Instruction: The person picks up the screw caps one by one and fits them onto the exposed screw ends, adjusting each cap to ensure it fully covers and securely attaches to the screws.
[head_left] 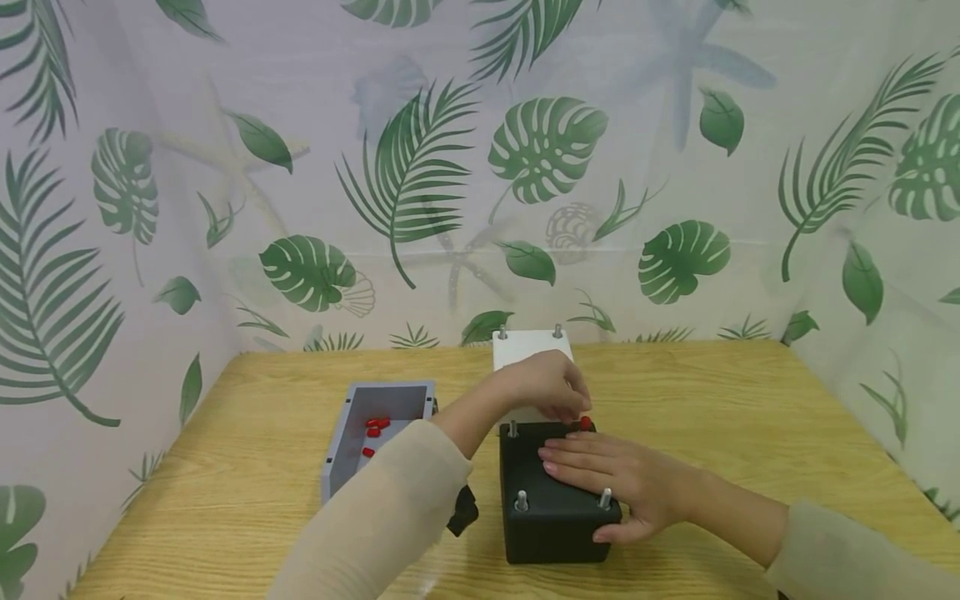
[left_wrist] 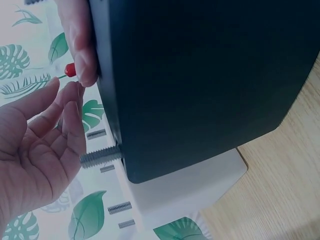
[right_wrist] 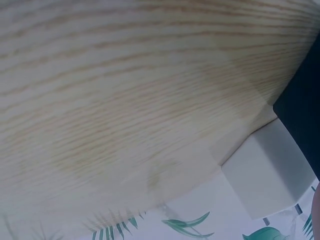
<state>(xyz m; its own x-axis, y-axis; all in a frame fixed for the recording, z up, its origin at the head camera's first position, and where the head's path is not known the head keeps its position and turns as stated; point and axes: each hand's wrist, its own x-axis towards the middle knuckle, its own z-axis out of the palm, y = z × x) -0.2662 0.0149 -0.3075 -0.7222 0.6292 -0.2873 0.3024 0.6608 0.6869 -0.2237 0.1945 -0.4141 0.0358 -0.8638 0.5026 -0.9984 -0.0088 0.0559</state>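
Observation:
A black box (head_left: 555, 533) with metal threaded studs standing up from its top corners sits on the table. A red cap (head_left: 585, 423) covers the stud at its far right corner. My left hand (head_left: 551, 387) reaches across to that corner, its thumb and fingertips close to the red cap (left_wrist: 70, 70) without wrapping round it; whether they touch is unclear. My right hand (head_left: 630, 475) lies with straight fingers on the black box's top, thumb at its near right side. The other three studs are bare, such as this stud (left_wrist: 100, 157).
Behind the black box stands a white box (head_left: 528, 346) with bare studs. To the left, a grey bin (head_left: 337, 454) holds several red caps (head_left: 373, 432). A small black object (head_left: 463, 511) shows partly beneath the left forearm. A leaf-print cloth (head_left: 450, 167) hangs behind the wooden table (head_left: 675, 383).

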